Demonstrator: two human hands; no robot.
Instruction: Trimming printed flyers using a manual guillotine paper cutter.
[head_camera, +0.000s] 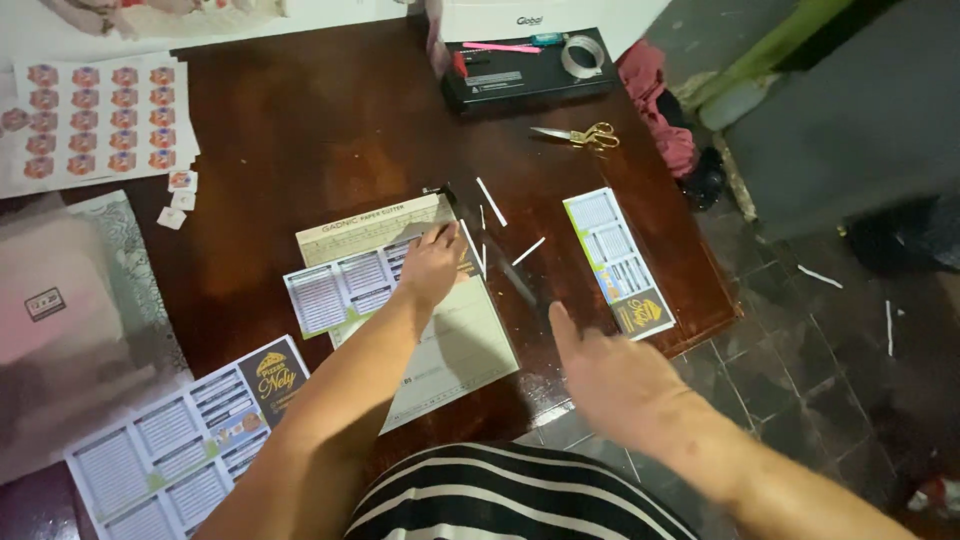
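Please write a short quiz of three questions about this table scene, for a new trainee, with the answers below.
1. True or false: the left hand presses a printed sheet flat on the paper cutter.
2. Which thing lies on the table between the black box and the cut strip?
A. a stapler
B. scissors
C. a cup
3. Fill in: the right hand is open and holds ____.

Key:
1. True.
2. B; the scissors have gold handles.
3. Nothing; it hovers to the right of the cutter, near the table edge.
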